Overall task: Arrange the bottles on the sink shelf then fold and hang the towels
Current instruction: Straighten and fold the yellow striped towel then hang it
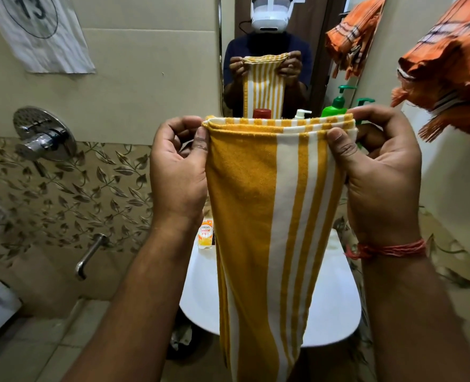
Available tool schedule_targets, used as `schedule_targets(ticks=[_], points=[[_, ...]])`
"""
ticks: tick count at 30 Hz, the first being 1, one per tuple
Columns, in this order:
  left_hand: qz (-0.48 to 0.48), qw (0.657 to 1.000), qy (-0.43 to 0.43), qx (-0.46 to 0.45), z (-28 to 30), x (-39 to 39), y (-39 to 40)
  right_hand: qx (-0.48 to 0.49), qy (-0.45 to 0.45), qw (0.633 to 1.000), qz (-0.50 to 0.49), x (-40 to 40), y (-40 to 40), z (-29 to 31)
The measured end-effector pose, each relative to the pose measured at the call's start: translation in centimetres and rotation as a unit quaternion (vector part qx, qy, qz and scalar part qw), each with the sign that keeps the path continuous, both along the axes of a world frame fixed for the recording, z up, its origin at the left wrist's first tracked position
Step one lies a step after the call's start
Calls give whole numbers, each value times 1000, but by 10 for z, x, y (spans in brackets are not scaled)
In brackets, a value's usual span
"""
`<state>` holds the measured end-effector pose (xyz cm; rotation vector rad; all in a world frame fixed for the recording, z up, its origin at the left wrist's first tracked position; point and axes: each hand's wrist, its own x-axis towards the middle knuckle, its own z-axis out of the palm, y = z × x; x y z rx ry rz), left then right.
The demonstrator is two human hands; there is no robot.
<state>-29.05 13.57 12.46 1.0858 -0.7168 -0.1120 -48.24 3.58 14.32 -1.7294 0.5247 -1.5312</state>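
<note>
A yellow and white striped towel (pixel 272 216) hangs folded lengthwise in front of me, over the white sink (pixel 335 299). My left hand (pixel 178 172) pinches its top left corner and my right hand (pixel 380 172) pinches its top right corner. Behind the towel's top edge stand a red-capped bottle (pixel 262 113), a white pump bottle (pixel 301 113) and a green pump bottle (pixel 335 106); their lower parts are hidden. An orange checked towel (pixel 448 78) hangs bunched at the upper right.
A mirror (pixel 269 51) ahead reflects me and the towel. A small orange and white box (pixel 206 235) stands at the sink's left. A chrome shower knob (pixel 45 136) and spout (pixel 89 256) jut from the tiled left wall. A white cloth (pixel 38 31) hangs upper left.
</note>
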Motion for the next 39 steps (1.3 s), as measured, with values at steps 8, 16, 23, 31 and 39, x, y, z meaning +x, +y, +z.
schedule_targets(ticks=[8,16,23,31,39], points=[[-73,996,30,-50,31,-4,-2,69,-76,991,88,-5,-24,40],[-325,931,22,166,-30,-22,3,54,-127,990,31,6,-34,48],[-212,972,30,98,-3,-37,-5,227,45,916,329,-26,-35,-46],[-396,881,171,194,-45,-8,20,298,-15,910,288,3,-11,-63],[-261,948,101,149,-42,-24,26,309,48,852,421,-23,-18,-80]])
